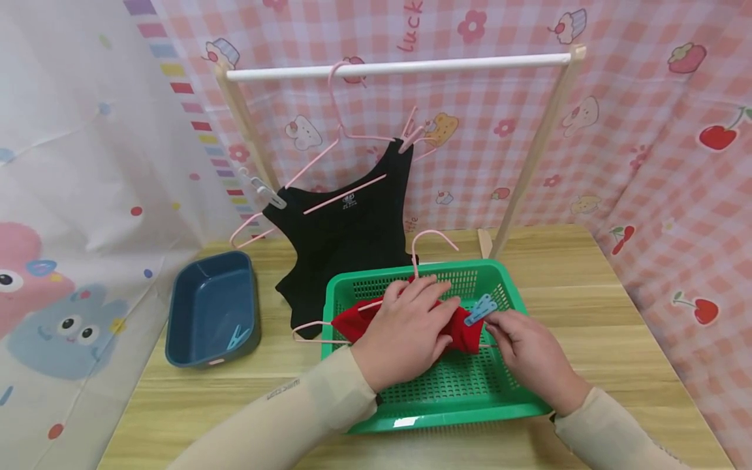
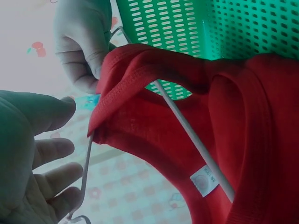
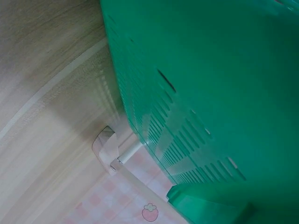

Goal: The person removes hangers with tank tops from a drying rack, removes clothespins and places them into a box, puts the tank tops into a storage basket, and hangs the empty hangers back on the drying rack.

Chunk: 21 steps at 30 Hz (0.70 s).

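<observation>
A red sleeveless top (image 2: 140, 126) on a pink hanger (image 1: 435, 234) lies over the green basket (image 1: 440, 408). My left hand (image 1: 405, 329) reaches across the top with its fingers extended; the left wrist view shows thumb and fingers apart beside the hanger's thin bar. At the top's right shoulder, my right hand (image 1: 531, 352) has its thumb and fingers curled at the hanger's end, close beside a blue clothespin (image 1: 482, 309) on the fabric. The right wrist view shows the basket's outer side, not the hand.
Behind the basket, a black tank top (image 1: 352, 241) hangs on a pink hanger from a white rail (image 1: 399, 67), with pale clothespins at its shoulders. A dark blue bin (image 1: 214, 300) on the left holds a blue clothespin (image 1: 237, 338). Wooden posts (image 1: 537, 153) support the rail.
</observation>
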Available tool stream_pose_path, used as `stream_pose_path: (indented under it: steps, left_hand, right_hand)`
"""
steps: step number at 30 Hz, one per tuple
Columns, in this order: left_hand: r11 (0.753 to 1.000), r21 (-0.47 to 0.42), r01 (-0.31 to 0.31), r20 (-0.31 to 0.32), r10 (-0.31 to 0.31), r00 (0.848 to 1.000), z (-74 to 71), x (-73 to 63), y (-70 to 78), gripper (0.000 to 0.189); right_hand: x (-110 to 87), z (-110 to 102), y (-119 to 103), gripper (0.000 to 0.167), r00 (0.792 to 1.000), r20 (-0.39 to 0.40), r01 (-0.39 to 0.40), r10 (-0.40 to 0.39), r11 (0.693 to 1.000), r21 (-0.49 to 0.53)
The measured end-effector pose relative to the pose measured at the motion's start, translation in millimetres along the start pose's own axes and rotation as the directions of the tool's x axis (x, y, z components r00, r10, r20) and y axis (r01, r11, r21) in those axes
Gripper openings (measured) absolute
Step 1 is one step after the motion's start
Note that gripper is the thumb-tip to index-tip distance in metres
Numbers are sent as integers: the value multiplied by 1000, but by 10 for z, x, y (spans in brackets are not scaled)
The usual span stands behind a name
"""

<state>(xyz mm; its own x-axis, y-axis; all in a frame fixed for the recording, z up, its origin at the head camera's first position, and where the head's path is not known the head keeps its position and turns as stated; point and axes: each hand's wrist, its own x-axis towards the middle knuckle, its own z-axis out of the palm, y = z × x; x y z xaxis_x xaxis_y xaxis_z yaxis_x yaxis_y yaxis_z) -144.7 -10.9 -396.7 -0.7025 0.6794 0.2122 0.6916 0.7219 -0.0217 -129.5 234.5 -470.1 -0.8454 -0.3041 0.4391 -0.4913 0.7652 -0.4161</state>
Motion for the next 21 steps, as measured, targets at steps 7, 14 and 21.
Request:
stream_pose_path:
  steps: [7,14,21]
  left_hand:
    - [1000,22,-18,61,17,998,54,65,29,66]
    - [1000,-7,-26,86,26,996,71,118,60,64]
    - [999,4,-32,112,32,993,74,172,75,70]
  right_hand:
    - [-3,7,3,18,1000,9,-13,13,1000,0]
    - [7,3,-3,18,1000,13,-10,10,1000,0]
    - [3,-1,-9,20,1000,6,-8,8,1000,-1]
